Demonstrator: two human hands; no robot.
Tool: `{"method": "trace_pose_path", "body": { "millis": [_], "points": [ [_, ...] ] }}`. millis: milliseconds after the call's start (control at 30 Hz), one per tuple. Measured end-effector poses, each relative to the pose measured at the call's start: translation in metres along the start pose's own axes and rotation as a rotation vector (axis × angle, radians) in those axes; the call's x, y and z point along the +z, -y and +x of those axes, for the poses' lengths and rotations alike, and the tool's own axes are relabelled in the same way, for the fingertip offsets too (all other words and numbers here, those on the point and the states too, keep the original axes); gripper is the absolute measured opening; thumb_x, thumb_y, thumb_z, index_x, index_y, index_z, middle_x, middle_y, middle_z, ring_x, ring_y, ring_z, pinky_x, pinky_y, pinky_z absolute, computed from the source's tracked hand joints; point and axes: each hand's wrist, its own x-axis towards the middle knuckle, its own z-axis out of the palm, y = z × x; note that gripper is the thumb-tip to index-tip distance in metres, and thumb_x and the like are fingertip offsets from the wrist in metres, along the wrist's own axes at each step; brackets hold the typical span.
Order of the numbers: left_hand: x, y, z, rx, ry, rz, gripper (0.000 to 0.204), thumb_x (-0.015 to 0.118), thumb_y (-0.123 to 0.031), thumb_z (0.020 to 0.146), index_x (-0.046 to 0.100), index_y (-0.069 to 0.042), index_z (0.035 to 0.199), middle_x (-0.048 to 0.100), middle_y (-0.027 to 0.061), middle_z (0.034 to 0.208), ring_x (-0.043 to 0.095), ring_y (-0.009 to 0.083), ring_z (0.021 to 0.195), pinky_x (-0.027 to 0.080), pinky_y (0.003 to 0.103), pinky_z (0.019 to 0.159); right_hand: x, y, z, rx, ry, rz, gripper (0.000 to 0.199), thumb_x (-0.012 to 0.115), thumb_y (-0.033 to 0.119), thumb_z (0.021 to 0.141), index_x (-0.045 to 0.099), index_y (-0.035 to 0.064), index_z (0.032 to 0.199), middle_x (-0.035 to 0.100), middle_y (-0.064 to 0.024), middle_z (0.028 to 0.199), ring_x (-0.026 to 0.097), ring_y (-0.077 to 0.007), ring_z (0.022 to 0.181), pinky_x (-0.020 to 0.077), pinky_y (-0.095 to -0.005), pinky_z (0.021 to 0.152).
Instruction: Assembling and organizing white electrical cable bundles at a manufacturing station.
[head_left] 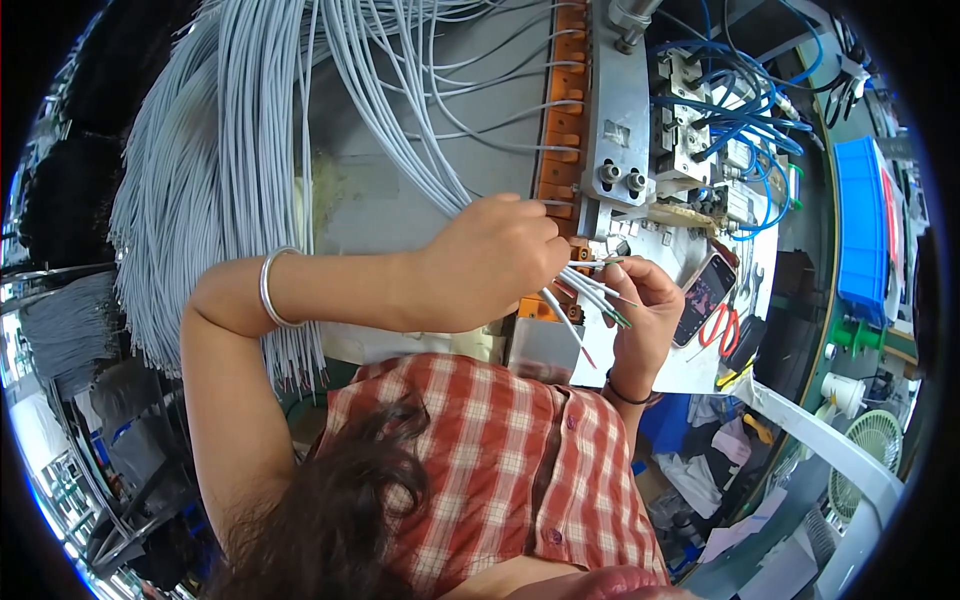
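Note:
A bundle of thin grey cables (pixel 425 165) passes into my left hand (pixel 497 255), which is closed in a fist around it. The stripped ends (pixel 590 287) fan out on the right side of that fist, showing red, green and white cores. My right hand (pixel 648 308) pinches at these ends, thumb against forefinger on a cable tip. Just beyond my hands stands a row of orange slotted holders (pixel 563 128), with single grey cables running into several of them. A metal press block (pixel 618 130) lies along the row's right side.
A large hank of grey cables (pixel 245 150) hangs at the left. Metal valve blocks (pixel 690 130) with blue tubes (pixel 745 135) stand at the far right. A phone (pixel 706 298) and red-handled scissors (pixel 722 330) lie beside my right hand. Further right are a blue bin (pixel 860 225) and a fan (pixel 865 460).

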Motion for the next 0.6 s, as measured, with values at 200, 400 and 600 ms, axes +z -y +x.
{"method": "trace_pose_path", "body": {
  "millis": [200,400,600],
  "points": [
    [0.007,0.003,0.001,0.018,-0.090,-0.118,0.022,0.057,0.002,0.054,0.049,-0.003,0.074,0.048,0.0079,0.072,0.048,0.0252,0.074,0.038,0.035,0.065,-0.011,-0.005,0.005,0.043,0.232,0.332,0.007,0.061,0.002,0.079,0.059,-0.0045,0.080,0.060,-0.0077,0.070,0.047,-0.0057,0.047,0.0353,-0.0167,0.039],
    [0.006,0.002,0.000,-0.018,-0.041,-0.097,0.022,0.056,0.003,0.054,0.050,-0.004,0.074,0.047,0.0078,0.073,0.047,0.0249,0.075,0.037,0.034,0.065,-0.005,0.006,0.002,0.076,0.254,0.150,0.002,0.056,-0.002,0.079,0.055,-0.0022,0.078,0.058,-0.0066,0.069,0.045,-0.0054,0.045,0.0344,-0.0165,0.039],
    [0.007,0.000,-0.001,0.050,0.001,-0.044,0.012,0.059,-0.005,0.062,0.055,-0.005,0.073,0.053,0.0052,0.075,0.050,0.0203,0.077,0.038,0.031,0.070,-0.009,-0.007,0.005,0.033,0.133,0.182,0.004,0.060,-0.003,0.077,0.057,-0.0024,0.077,0.059,-0.0074,0.069,0.045,-0.0053,0.046,0.0346,-0.0167,0.041]
  ]
}}
